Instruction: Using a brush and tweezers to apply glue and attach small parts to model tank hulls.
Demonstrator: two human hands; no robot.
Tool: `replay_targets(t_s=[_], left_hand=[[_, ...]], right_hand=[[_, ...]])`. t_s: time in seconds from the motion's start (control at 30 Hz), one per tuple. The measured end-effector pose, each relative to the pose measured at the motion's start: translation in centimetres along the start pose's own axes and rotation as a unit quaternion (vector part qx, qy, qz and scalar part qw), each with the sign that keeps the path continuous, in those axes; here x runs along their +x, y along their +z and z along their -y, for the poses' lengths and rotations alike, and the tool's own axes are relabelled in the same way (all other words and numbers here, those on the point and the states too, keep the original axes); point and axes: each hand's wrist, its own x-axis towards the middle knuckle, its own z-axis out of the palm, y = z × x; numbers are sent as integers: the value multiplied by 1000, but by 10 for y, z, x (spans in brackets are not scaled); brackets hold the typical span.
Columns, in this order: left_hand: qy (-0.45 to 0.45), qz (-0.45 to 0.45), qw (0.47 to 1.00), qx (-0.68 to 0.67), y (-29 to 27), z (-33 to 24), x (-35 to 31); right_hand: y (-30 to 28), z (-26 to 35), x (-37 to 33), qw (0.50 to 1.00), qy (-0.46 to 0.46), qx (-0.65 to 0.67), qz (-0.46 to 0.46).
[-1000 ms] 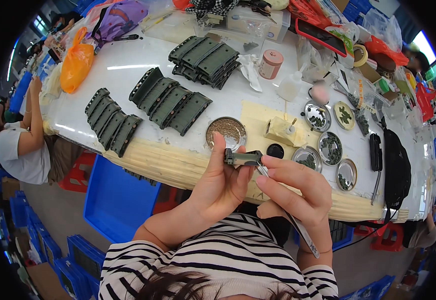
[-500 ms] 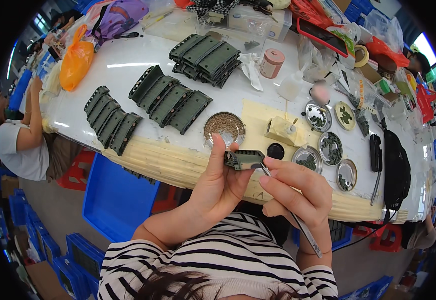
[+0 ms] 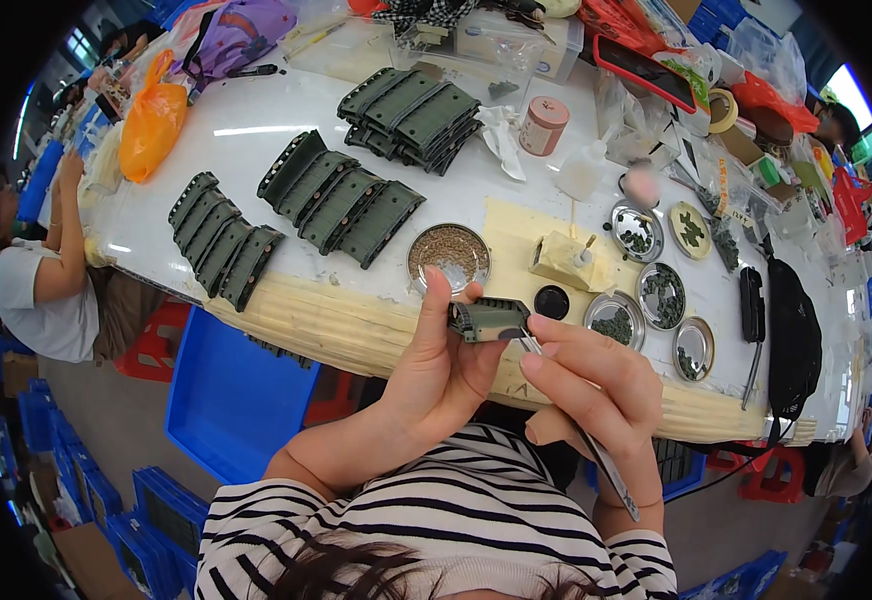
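Observation:
My left hand (image 3: 434, 365) grips a small dark-green moulded piece (image 3: 494, 316) between thumb and fingers, above the table's front edge. Metal tweezers (image 3: 608, 470) are closed in my right hand (image 3: 601, 385), their points at the right end of the green piece. A tan cover wraps one finger of that hand. Whether the tips pinch anything is too small to see. Just beyond my hands lie a round dish of tan grains (image 3: 450, 252), a black cap (image 3: 552, 302) and a dish of small green parts (image 3: 614, 322).
Curved green panels (image 3: 341, 200) lie at the left, with a stack (image 3: 411, 115) behind. A yellowish block (image 3: 568, 262) stands on a cream sheet. More dishes (image 3: 661, 297), a black pouch (image 3: 794, 335) and a pink jar (image 3: 544, 127) sit around. A blue tray (image 3: 226, 400) is below the table's left side.
The green piece has tilted slightly in my left hand. The rear end of the tweezers has swung a little down and left; both hands stay in nearly the same place.

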Motion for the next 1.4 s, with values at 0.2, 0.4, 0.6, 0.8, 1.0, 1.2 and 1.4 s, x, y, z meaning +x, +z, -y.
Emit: replay_targets(t_s=[0.2,0.4,0.6,0.8,1.0,1.2,1.4], left_hand=[[10,34,999,1,-11,1,4],[27,21,999,40,-17,2,5],[44,19,998,47,-20,3,5],[97,-6,993,62,-20,6,3],[132,19,988,75,-21,9,3],[111,191,971,89,-34,-2,16],[152,223,951,153,-25,-19,17]], right_hand=[[1,2,-2,1000,21,10,-12],[0,3,-3,1000,8,1,-2],[-1,3,-1,999,-14,-45,12],[3,6,-2,993,-45,-108,16],[3,6,-3,986,-73,-145,34],[3,4,-6,991,-83,-102,21],[4,14,-22,982,61,115,-137]])
